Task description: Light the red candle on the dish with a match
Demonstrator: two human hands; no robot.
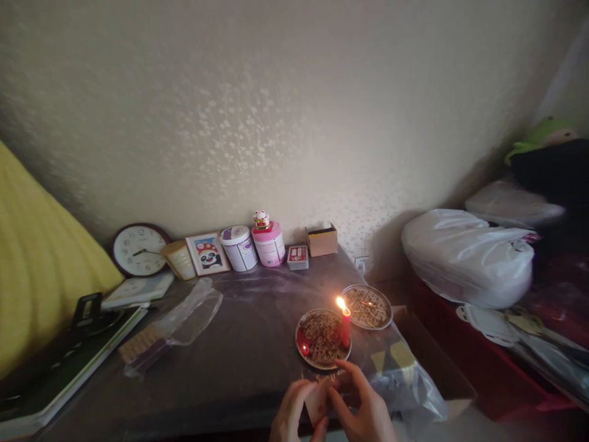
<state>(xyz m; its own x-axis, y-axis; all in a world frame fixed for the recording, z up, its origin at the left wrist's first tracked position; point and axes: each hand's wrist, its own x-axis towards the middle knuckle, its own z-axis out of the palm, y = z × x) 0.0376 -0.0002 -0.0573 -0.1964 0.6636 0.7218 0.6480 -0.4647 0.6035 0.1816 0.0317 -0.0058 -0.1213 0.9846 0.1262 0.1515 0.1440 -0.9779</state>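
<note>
My left hand (291, 410) and my right hand (363, 405) meet at the near edge of the dark table (248, 344). Together they hold a small pale piece of paper or card (317, 402) between the fingertips. Just beyond my fingers sits a round metal plate (322, 339) with a red inside and brown patterned contents. A short red candle (345, 325) stands lit on its right side. A second round plate (367, 306) with similar brown contents lies behind it to the right.
Along the wall stand a round clock (138, 248), a panda picture (208, 253), a white tub (239, 247), a pink tub (269, 242), a red box (298, 256), a cardboard box (322, 240). A plastic bag of sticks (172, 328) and books (69, 362) lie left. White bags (469, 258) fill the right.
</note>
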